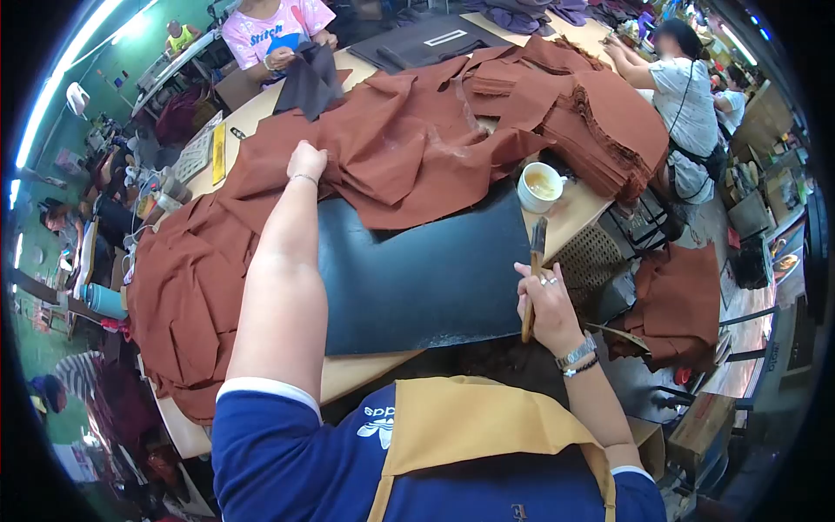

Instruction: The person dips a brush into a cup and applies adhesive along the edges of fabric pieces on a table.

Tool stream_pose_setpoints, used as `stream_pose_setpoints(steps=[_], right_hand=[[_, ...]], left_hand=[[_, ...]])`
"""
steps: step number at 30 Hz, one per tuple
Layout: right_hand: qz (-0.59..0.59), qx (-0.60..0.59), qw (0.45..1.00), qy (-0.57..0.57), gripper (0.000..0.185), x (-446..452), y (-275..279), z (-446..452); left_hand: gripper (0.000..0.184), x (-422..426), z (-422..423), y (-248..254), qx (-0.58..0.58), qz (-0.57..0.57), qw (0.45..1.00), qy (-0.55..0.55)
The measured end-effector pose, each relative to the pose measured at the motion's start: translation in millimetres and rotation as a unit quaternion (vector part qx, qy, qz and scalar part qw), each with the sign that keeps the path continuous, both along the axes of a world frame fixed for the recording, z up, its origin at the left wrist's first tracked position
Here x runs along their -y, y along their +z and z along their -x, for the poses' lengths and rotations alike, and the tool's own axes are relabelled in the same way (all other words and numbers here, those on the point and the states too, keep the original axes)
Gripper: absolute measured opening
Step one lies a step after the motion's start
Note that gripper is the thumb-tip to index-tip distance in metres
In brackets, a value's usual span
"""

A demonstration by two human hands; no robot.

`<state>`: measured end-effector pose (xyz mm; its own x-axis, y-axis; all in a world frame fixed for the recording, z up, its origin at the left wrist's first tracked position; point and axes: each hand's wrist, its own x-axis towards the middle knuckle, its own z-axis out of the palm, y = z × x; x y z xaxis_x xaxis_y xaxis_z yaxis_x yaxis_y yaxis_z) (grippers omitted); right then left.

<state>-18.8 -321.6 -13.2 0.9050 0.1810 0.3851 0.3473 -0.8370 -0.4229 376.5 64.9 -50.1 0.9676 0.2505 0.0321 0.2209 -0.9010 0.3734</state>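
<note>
My left hand [307, 163] is stretched across the table, its fingers closed on a piece of rust-brown fabric [374, 148]. That fabric lies in loose folds and overlaps the back of a smooth black sheet [417, 278]. In my right hand [553, 311] is a brush [537, 254] with a wooden handle, its dark bristles pointing up and away from me. The hand is over the right edge of the black sheet. Just beyond the brush stands a white cup [540, 187] with a creamy yellowish substance inside, near the table edge.
Stacked brown fabric pieces [600, 130] occupy the back right, and more crumpled brown fabric [187, 300] covers the left. A yellow ruler [219, 154] lies at the left. One person [274, 35] across the table holds dark cloth [309, 78]; another person [683, 96] sits at the right.
</note>
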Motion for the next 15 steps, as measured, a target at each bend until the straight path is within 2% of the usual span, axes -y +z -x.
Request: stream_pose_setpoints(steps=[3,4,7,8,9,10,11,12,13,14,15], right_hand=[[-0.007,-0.057,0.998,-0.040,0.021,3,-3,19],[-0.008,-0.048,0.997,-0.051,0.023,6,-6,23],[-0.022,-0.051,0.996,-0.073,0.028,14,-8,33],[-0.029,-0.056,0.995,-0.076,0.037,16,-10,36],[-0.038,-0.075,0.993,-0.083,0.043,18,-10,39],[-0.037,-0.068,0.994,-0.078,0.044,19,-11,40],[-0.036,-0.062,0.995,-0.068,0.045,19,-13,42],[-0.030,-0.056,0.996,-0.059,0.047,22,-17,44],[-0.024,-0.049,0.997,-0.051,0.050,26,-21,45],[-0.021,-0.051,0.997,-0.046,0.052,27,-19,47],[-0.018,-0.052,0.998,-0.042,0.054,29,-17,49]], left_hand=[[0.044,-27,-13,-21,0.119,0.116,0.986,-0.021],[0.034,-29,-6,-26,0.196,0.169,0.966,0.008],[0.028,-52,2,-58,0.333,0.334,0.872,0.128],[0.023,-69,-1,-78,0.332,0.376,0.852,0.150],[0.029,-80,8,-92,0.317,0.406,0.845,0.146],[0.037,-65,46,-71,0.282,0.504,0.802,0.153],[0.042,-55,89,-40,0.217,0.501,0.827,0.134],[0.043,-54,113,-39,0.232,0.531,0.808,0.104],[0.049,-65,121,-59,0.279,0.412,0.864,0.074],[0.045,-68,145,-69,0.368,0.302,0.879,-0.012],[0.043,-67,186,-49,0.263,0.346,0.899,-0.046]])
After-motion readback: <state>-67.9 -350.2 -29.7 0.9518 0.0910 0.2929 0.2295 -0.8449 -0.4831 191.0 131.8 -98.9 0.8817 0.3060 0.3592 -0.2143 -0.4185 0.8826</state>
